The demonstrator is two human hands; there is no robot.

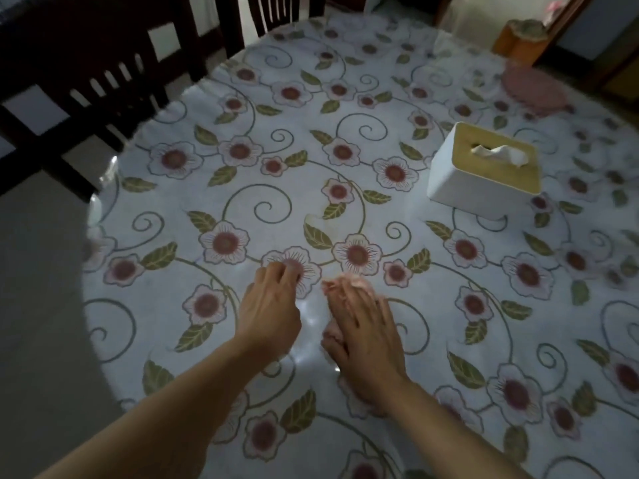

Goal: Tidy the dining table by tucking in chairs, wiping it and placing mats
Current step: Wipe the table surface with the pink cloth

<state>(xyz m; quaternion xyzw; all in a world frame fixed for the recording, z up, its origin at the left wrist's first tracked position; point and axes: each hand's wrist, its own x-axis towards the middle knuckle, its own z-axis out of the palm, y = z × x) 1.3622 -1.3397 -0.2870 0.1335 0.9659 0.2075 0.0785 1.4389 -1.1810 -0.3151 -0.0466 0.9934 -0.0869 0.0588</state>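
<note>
The dining table point(345, 133) wears a white cloth printed with red flowers and green leaves under a glossy cover. My right hand point(366, 337) lies flat on a pink cloth point(337, 288), pressing it onto the table; only the cloth's edges show beyond my fingers. My left hand point(271, 305) rests beside it, fingertips bent down onto the tabletop, with nothing in it. A pink round mat point(534, 86) lies at the far right of the table. Dark wooden chairs point(86, 70) stand at the far left edge.
A white tissue box point(484, 167) with a tan lid and a tissue sticking out stands right of centre. Another dark chair back point(273, 12) shows at the far edge. An orange wooden block point(518, 43) sits beyond the table at top right. Grey floor point(38, 305) lies left.
</note>
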